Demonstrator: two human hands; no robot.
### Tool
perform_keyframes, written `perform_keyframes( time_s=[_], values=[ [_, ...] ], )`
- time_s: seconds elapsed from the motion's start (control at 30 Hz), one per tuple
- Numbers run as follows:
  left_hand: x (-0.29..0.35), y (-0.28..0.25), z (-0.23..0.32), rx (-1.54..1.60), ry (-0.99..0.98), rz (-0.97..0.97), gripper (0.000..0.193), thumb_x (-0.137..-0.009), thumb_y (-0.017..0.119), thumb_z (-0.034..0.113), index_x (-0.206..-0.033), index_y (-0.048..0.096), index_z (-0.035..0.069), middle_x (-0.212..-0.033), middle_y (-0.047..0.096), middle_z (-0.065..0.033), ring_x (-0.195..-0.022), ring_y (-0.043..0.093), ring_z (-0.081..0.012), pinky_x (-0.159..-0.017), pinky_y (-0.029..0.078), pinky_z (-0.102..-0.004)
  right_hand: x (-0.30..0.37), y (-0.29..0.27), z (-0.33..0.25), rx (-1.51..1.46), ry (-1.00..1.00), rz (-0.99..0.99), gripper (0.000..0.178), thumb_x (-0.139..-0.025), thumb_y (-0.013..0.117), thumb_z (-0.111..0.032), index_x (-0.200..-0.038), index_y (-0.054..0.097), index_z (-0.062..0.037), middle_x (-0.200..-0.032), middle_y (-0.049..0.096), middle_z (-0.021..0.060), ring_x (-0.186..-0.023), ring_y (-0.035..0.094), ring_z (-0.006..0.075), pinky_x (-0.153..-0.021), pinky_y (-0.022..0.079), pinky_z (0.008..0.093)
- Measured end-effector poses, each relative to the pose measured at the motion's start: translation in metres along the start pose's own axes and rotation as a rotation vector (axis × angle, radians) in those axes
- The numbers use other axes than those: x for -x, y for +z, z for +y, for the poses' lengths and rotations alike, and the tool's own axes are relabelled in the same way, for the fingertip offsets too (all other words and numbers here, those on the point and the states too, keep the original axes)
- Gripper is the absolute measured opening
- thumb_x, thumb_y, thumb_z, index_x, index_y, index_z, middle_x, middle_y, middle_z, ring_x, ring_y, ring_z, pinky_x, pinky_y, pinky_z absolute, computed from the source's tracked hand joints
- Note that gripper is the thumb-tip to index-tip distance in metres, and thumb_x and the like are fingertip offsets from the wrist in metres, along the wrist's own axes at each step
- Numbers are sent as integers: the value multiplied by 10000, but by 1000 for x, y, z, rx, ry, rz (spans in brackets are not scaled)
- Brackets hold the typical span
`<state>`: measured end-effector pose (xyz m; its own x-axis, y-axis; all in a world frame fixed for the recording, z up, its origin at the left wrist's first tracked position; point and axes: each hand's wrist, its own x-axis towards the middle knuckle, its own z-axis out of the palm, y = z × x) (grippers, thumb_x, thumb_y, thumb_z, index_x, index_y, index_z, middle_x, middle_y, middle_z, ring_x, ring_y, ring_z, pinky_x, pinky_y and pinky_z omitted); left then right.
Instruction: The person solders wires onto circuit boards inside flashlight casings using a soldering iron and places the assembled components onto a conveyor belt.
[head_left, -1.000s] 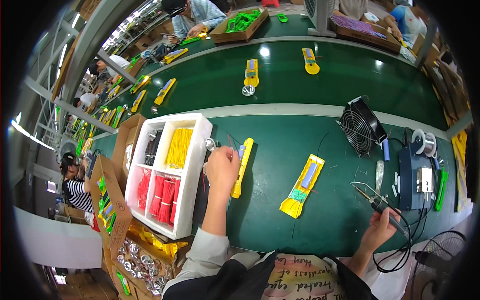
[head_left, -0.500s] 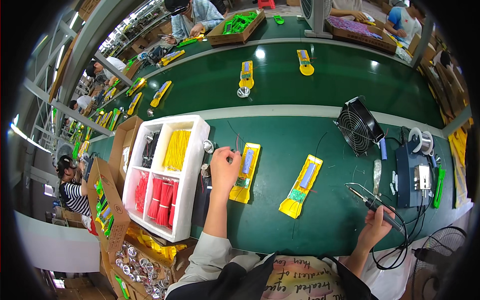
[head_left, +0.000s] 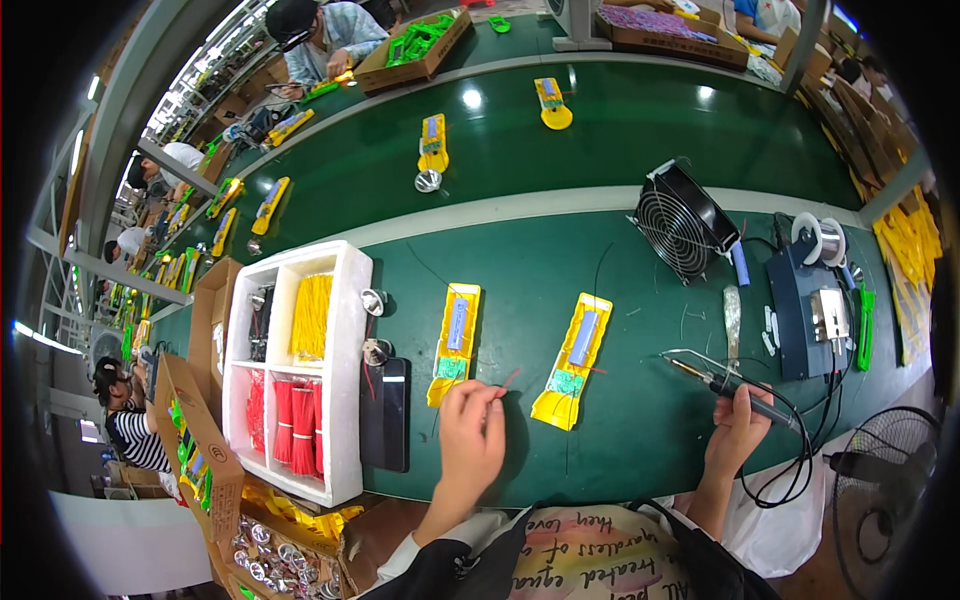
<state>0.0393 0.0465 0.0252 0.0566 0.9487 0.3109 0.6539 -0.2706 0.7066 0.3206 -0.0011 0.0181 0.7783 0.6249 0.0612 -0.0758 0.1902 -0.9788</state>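
Note:
My left hand (head_left: 470, 440) is closed in a pinch, a short red wire (head_left: 513, 378) sticking out at its fingertips. Just beyond it lies a yellow flashlight housing (head_left: 438, 383) with a blue cell (head_left: 458, 322) and a small green circuit board (head_left: 452, 369). A second yellow housing (head_left: 553, 408) rests to the right, also with a blue cell (head_left: 585, 338) and a green board (head_left: 567, 383); thin wires trail from both. My right hand (head_left: 738, 432) grips a soldering iron (head_left: 755, 402) by its dark handle, tip pointing left above the green bench.
A white foam box (head_left: 348, 370) of black, yellow and red wires stands left, beside a black phone-like slab (head_left: 394, 415). A black fan (head_left: 685, 222), solder spool (head_left: 820, 238) and blue soldering station (head_left: 795, 320) occupy the right. Beyond runs a green conveyor (head_left: 350, 170) carrying more housings.
My left hand has moved from the left housing's upper side toward me and right, to its lower end, with the red wire. The view has shifted; my right hand still holds the iron.

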Motion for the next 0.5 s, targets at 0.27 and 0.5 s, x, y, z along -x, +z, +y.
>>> perform_keyframes(
  time_s=[0.27,0.5],
  values=[
    [10,17,6,-173,97,3,85,-717,589,72,-800,601,69,-817,553,-31,-830,486,-231,-742,350,-337,1,2,3,-8,17,-36,116,-801,532,-91,-837,440,-30,-584,502,54,-442,444,78,-401,339,172],
    [14,16,13,-101,71,-23,58,-690,591,72,-748,588,70,-728,565,-32,-858,486,-235,-816,307,-367,3,3,5,61,17,5,111,-788,536,-65,-820,436,-29,-571,504,51,-436,462,77,-395,349,171]
  ],
)
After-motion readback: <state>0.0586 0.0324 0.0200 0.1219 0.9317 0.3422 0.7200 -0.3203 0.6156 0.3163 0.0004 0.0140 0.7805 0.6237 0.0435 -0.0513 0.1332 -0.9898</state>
